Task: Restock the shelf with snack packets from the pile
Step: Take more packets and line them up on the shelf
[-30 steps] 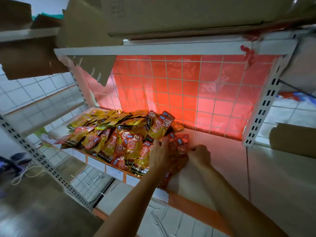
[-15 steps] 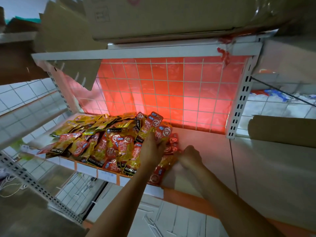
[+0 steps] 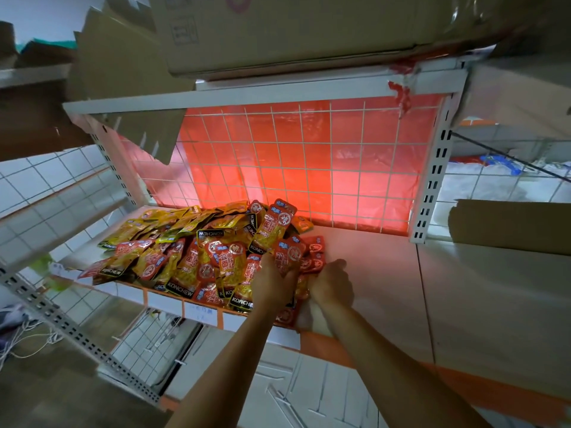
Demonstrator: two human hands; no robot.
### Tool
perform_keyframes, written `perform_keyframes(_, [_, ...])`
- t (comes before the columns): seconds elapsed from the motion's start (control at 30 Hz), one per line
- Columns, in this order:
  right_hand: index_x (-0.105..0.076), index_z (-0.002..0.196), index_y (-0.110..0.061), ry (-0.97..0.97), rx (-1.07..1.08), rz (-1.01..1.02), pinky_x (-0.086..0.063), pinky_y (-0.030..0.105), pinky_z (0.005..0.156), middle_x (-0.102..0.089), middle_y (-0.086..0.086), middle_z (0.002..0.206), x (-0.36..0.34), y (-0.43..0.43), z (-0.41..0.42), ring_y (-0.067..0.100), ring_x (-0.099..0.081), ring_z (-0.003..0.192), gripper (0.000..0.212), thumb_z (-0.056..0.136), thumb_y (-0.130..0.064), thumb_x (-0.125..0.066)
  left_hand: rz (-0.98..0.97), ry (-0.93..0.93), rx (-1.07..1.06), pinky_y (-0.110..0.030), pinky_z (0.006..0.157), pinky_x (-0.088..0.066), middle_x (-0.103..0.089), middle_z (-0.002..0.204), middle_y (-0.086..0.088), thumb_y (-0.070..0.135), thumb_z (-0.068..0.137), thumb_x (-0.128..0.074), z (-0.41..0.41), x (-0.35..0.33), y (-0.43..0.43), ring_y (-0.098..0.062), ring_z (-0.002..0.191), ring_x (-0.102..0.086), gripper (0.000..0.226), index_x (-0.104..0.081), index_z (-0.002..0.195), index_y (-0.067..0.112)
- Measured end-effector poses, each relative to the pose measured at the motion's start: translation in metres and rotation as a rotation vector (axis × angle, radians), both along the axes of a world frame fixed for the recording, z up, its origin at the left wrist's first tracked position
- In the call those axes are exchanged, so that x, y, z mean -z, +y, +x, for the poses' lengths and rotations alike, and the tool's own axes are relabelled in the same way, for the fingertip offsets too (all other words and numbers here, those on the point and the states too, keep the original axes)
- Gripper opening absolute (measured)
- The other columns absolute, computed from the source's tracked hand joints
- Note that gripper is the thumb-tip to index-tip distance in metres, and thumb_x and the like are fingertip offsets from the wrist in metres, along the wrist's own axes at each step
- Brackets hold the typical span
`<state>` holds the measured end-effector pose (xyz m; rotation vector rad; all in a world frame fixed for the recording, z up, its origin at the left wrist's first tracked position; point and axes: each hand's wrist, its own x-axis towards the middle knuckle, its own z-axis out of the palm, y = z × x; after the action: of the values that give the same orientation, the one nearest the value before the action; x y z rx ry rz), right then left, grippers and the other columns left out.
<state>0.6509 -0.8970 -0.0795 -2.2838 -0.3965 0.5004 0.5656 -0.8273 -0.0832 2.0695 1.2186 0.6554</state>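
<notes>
A heap of red and yellow snack packets marked KONCHEW covers the left half of the white shelf. My left hand grips a red packet at the heap's right edge, thumb on its face. My right hand lies just to its right, fingers curled down onto a small stack of red packets on the shelf. What lies under both palms is hidden.
A wire grid back with red sheeting closes the rear of the shelf. Cardboard boxes sit on the shelf above. A slotted upright bounds the right side, with a cardboard piece beyond. The shelf's right half is bare white surface.
Both hands have stayed at the heap's right edge, working the red packets together. The view has shifted, so the shelf sits lower and more to the left in the frame.
</notes>
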Motion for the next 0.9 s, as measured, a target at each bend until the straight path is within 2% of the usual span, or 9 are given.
perform_keyframes(0.07, [-0.033, 0.123, -0.003, 0.083, 0.047, 0.072, -0.046, 0.037, 0.082, -0.057, 0.018, 0.121, -0.002, 0.000, 0.004, 0.037, -0.058, 0.110, 0.054, 0.086, -0.029, -0.064, -0.026, 0.044, 0.010, -0.039, 0.083, -0.052, -0.065, 0.112, -0.012, 0.040, 0.085, -0.067, 0.002, 0.001, -0.001, -0.032, 0.100, -0.064, 0.052, -0.046, 0.121, 0.008])
perform_keyframes(0.17, [-0.039, 0.123, 0.003, 0.178, 0.116, 0.180, -0.048, 0.037, 0.086, -0.057, 0.021, 0.122, 0.000, 0.001, 0.010, 0.037, -0.058, 0.111, 0.050, 0.087, -0.023, -0.062, -0.054, 0.056, 0.009, -0.031, 0.077, -0.047, -0.064, 0.114, -0.013, 0.041, 0.084, -0.069, 0.004, 0.003, -0.003, -0.031, 0.103, -0.062, 0.055, -0.047, 0.121, 0.007])
perform_keyframes(0.3, [-0.060, 0.112, 0.000, 0.247, 0.136, 0.261, -0.053, 0.041, 0.087, -0.065, 0.020, 0.113, 0.006, 0.005, 0.011, 0.036, -0.062, 0.103, 0.035, 0.086, -0.024, -0.062, -0.050, 0.082, 0.020, -0.030, 0.075, -0.044, -0.065, 0.111, -0.013, 0.041, 0.083, -0.069, 0.006, 0.008, -0.006, -0.030, 0.102, -0.062, 0.052, -0.050, 0.117, 0.006])
perform_keyframes(0.4, [-0.060, 0.112, 0.002, 0.310, 0.188, 0.303, -0.054, 0.040, 0.085, -0.065, 0.021, 0.113, 0.006, 0.007, 0.013, 0.035, -0.062, 0.103, 0.036, 0.083, -0.020, -0.067, -0.060, 0.070, 0.028, -0.031, 0.075, -0.047, -0.065, 0.109, -0.012, 0.042, 0.082, -0.070, 0.006, 0.007, -0.006, -0.029, 0.099, -0.063, 0.052, -0.050, 0.115, 0.007])
perform_keyframes(0.53, [-0.072, 0.091, -0.001, 0.382, 0.190, 0.347, -0.058, 0.041, 0.074, -0.071, 0.019, 0.092, 0.009, 0.002, 0.016, 0.032, -0.069, 0.084, 0.021, 0.076, -0.016, -0.072, -0.075, 0.064, 0.061, -0.034, 0.082, -0.051, -0.065, 0.112, -0.008, 0.046, 0.082, -0.070, 0.010, 0.004, -0.004, -0.029, 0.103, -0.063, 0.057, -0.051, 0.122, 0.010])
perform_keyframes(0.63, [-0.074, 0.084, -0.007, 0.314, 0.249, 0.378, -0.053, 0.029, 0.057, -0.072, 0.011, 0.080, 0.008, -0.010, 0.026, 0.022, -0.065, 0.067, 0.019, 0.085, -0.024, -0.066, -0.108, -0.033, 0.151, -0.037, 0.093, -0.050, -0.065, 0.119, -0.005, 0.041, 0.083, -0.070, 0.018, 0.003, -0.010, -0.026, 0.109, -0.061, 0.060, -0.048, 0.132, 0.015])
perform_keyframes(0.73, [-0.072, 0.095, -0.010, 0.261, 0.321, 0.413, -0.055, 0.032, 0.071, -0.071, 0.012, 0.093, 0.004, -0.026, 0.044, 0.025, -0.065, 0.080, 0.025, 0.093, -0.030, -0.056, -0.118, -0.107, 0.217, -0.035, 0.088, -0.052, -0.068, 0.110, -0.002, 0.038, 0.085, -0.069, 0.033, 0.003, -0.021, -0.023, 0.101, -0.064, 0.044, -0.054, 0.122, 0.018])
perform_keyframes(0.8, [-0.067, 0.109, -0.010, 0.216, 0.369, 0.428, -0.054, 0.036, 0.082, -0.068, 0.012, 0.108, 0.001, -0.041, 0.058, 0.026, -0.064, 0.092, 0.031, 0.096, -0.034, -0.052, -0.202, -0.204, 0.242, -0.036, 0.080, -0.056, -0.070, 0.096, 0.005, 0.035, 0.087, -0.067, 0.049, 0.002, -0.033, -0.017, 0.091, -0.067, 0.022, -0.060, 0.106, 0.027])
perform_keyframes(0.9, [-0.061, 0.117, -0.012, 0.125, 0.392, 0.439, -0.053, 0.039, 0.087, -0.066, 0.010, 0.115, 0.000, -0.073, 0.081, 0.025, -0.063, 0.099, 0.040, 0.097, -0.044, -0.047, -0.323, -0.287, 0.267, -0.029, 0.072, -0.056, -0.070, 0.090, 0.007, 0.029, 0.091, -0.062, 0.076, 0.000, -0.056, -0.014, 0.085, -0.067, 0.002, -0.060, 0.091, 0.030])
